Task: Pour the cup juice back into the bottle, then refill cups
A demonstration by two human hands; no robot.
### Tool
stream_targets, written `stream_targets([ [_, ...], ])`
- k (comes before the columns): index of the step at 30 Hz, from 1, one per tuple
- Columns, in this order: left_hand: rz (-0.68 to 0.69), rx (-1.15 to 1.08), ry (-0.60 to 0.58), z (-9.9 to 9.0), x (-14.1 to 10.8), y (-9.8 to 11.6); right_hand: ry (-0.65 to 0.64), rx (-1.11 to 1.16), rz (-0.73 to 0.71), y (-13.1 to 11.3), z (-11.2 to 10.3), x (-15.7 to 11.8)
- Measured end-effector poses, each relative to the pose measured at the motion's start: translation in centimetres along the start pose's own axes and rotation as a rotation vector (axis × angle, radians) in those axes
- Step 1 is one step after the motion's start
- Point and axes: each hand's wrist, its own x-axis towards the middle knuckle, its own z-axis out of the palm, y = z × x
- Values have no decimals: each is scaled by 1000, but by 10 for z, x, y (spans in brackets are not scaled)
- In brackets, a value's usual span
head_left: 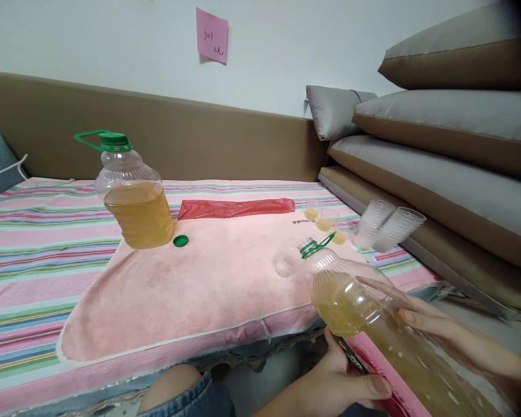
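A large clear plastic jug (342,304) of yellowish liquid lies tilted at the lower right, its uncapped mouth with a green ring and strap pointing up and left. My left hand (334,379) grips it from below, near the pink label (395,376). On its right side, the fingers of my right hand (438,327) are wrapped against the plastic. Just beyond the mouth, a clear plastic cup (286,260) stands on the pink cloth (191,301). Several clear cups holding a little yellow liquid, among them one cup (327,222), stand farther back.
A second jug (143,214) with a green handled cap stands upright at left, beside a loose green cap (180,240). A red plastic bag (237,208) lies behind the cloth. Stacked cups (388,226) lie at right before piled grey cushions (451,162).
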Motion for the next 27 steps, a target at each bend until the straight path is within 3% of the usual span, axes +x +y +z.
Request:
stream_targets([
  [10,-45,8,47,7,-2,3,-34,63,56,-23,4,-2],
  [27,-23,38,24,9,-3,4,-23,-5,59,-23,3,2],
])
